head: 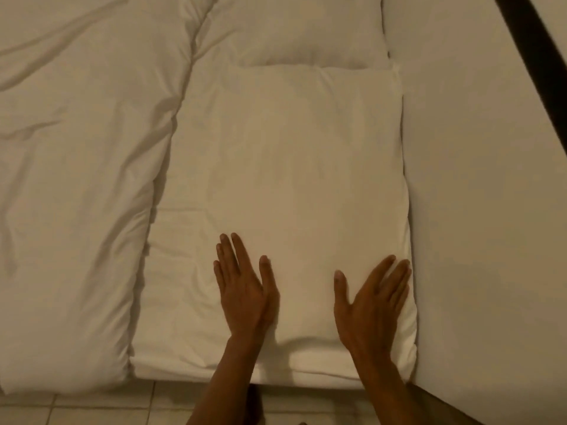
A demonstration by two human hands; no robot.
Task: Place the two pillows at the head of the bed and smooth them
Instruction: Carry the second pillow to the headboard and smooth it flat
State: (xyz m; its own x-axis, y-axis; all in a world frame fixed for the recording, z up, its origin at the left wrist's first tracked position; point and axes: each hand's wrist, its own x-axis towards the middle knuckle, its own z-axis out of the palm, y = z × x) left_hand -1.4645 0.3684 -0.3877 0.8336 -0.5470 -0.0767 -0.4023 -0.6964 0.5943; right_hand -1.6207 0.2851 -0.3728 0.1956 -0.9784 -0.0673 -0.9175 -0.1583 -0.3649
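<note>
A white pillow (pixel 291 167) lies flat on the bed, its right edge against the wall. A second white pillow (pixel 300 29) lies beyond it, touching its far edge. My left hand (pixel 245 289) rests palm down on the near pillow's lower middle, fingers straight and slightly spread. My right hand (pixel 371 305) lies palm down near that pillow's lower right edge, fingers pointing up and to the right. Neither hand holds anything.
A rumpled white duvet (pixel 76 179) covers the bed to the left of the pillows. A pale wall (pixel 491 210) rises on the right with a dark diagonal strip (pixel 534 50) at the top corner. Tiled floor (pixel 107 409) shows at the bottom.
</note>
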